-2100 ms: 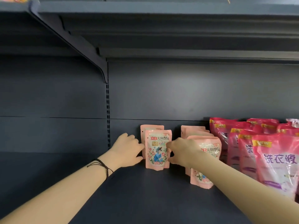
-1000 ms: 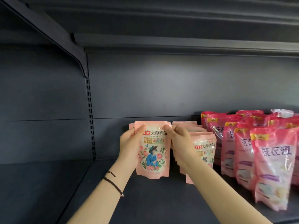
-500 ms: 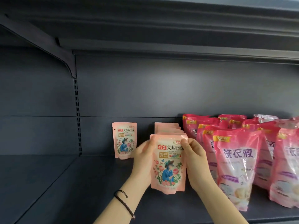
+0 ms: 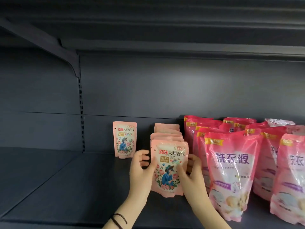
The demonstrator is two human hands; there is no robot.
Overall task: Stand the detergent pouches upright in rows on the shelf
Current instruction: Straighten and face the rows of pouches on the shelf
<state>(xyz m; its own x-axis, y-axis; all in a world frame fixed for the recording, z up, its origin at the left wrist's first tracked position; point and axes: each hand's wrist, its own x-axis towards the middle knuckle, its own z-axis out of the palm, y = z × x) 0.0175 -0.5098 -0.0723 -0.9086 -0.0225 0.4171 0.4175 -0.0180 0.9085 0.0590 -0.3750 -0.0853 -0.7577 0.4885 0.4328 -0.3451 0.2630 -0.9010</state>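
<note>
Nearest, a dark cord bracelet (image 4: pixel 119 218) circles the left wrist, below the front pouch (image 4: pixel 170 169). That pouch stands upright on the shelf (image 4: pixel 74 187), and both hands hold it. The left hand (image 4: pixel 140 172) pinches its left edge, thumb on the printed face and fingers curled behind. The right hand (image 4: pixel 192 176) does the same on its right edge.

The pouch is pale pink, soft and glossy. It is printed with a blue-clad figure among roses, red and dark lettering, and a small price mark at the top right corner.

Just right of the front pouch, larger, deeper pink bags (image 4: pixel 231 171) stand in files. Directly behind it, several matching pouches (image 4: pixel 166 131) stand packed in one row. Behind it and to the left, well apart, a single pouch (image 4: pixel 125 139) stands alone near the back panel (image 4: pixel 148 90).

By my reading, one row is largely built and a second has barely begun. The shelf space left of the front pouch has yet to be filled.
</note>
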